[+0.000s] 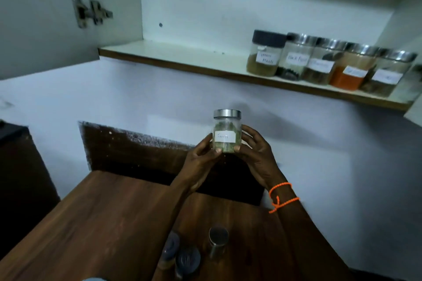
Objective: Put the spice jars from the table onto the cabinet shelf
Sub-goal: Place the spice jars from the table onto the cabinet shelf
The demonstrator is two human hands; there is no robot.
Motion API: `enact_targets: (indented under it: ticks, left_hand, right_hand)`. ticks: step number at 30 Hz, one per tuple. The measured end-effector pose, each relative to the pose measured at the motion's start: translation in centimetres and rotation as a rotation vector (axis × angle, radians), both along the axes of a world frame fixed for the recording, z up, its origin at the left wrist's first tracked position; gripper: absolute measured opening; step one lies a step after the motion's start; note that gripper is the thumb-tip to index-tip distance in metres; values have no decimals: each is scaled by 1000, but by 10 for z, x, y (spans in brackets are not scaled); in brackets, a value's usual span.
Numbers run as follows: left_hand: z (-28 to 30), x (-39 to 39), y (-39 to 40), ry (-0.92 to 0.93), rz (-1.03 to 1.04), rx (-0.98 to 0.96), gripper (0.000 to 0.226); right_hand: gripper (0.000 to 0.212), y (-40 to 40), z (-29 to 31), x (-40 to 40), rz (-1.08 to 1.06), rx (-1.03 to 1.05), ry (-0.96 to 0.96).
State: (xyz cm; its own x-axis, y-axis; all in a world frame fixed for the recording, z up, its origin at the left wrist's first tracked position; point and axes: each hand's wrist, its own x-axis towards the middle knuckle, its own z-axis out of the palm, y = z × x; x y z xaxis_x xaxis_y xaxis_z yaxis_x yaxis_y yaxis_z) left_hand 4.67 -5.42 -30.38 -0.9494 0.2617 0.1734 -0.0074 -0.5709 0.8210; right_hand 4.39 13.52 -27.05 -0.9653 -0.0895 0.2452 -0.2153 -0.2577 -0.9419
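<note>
**Both hands hold one jar below the shelf**

Head view: both arms reach forward and up, meeting at a clear spice jar (226, 131) held upright in the air between the table (96, 219) and the cabinet shelf (173, 56). The left hand (202, 159) wraps its fingers round the jar's left side with the thumb on the lower front; the right hand (257, 155) cups the right side, thumb tip on the base. Both are curled closed on the glass. An orange cord (282, 197) circles the right wrist.

The held jar has a steel lid, greenish contents and a white label whose writing is too blurred to read. Five jars (331, 64) stand in a row touching one another at the shelf's right end: one with a black lid, four with steel lids. Three more jars (194, 251) stand on the table near the bottom edge, dark and blurred, the leftmost partly behind the left forearm. The rightmost shelf jar's label is unreadable.
</note>
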Motion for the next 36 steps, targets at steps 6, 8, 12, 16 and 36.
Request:
enact_targets:
  ticks: [6, 8, 12, 16, 36]
  left_hand:
    - [47, -8, -5, 129, 32, -18, 57]
    - [59, -13, -7, 167, 66, -44, 60]
    - [81, -16, -8, 249, 94, -68, 69]
    - [92, -19, -10, 291, 120, -88, 65]
    - [198, -58, -14, 645, 556, -471, 45]
  right_hand:
    - [72, 3, 58, 0, 59, 57, 104]
    - [71, 3, 72, -1, 77, 51, 125]
    - [71, 2, 92, -6, 94, 51, 174]
    - [72, 2, 103, -10, 106, 67, 187]
    - [33, -31, 181, -50, -433, 468, 483]
